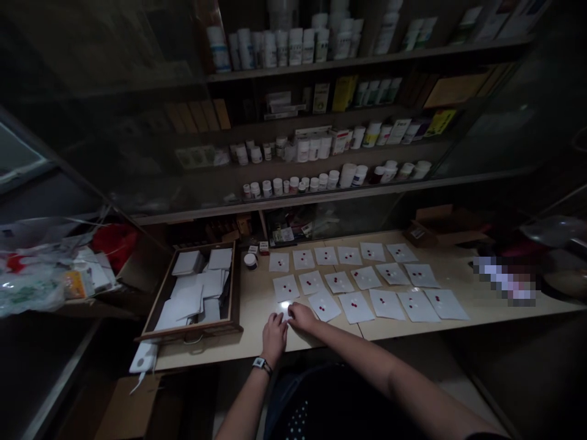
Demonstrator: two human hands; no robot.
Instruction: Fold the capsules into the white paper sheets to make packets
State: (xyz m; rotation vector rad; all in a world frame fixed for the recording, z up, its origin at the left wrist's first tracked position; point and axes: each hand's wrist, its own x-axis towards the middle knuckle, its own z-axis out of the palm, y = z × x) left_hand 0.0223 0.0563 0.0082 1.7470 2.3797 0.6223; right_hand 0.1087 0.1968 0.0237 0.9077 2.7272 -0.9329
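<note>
My left hand (pixel 274 337) and my right hand (pixel 302 318) meet at the counter's front part, fingertips close together. Both have bent fingers pressed on a small white piece of paper (pixel 285 314), mostly hidden by the fingers and by a bright glare. Right of my hands, white paper squares lie in rows, each with a few small dark red pills; the nearest paper square (pixel 331 298) is just beyond my right hand. A wooden drawer (pixel 240 293) with stacks of white paper (pixel 189 292) stands to the left of my left hand.
A small white-capped jar (pixel 250 261) stands behind the drawer's right side. Shelves behind the counter (pixel 257 333) hold many bottles (pixel 296 46) and boxes. An open cardboard box (pixel 447 225) sits at the back right, and plastic bags (pixel 32 284) lie at far left.
</note>
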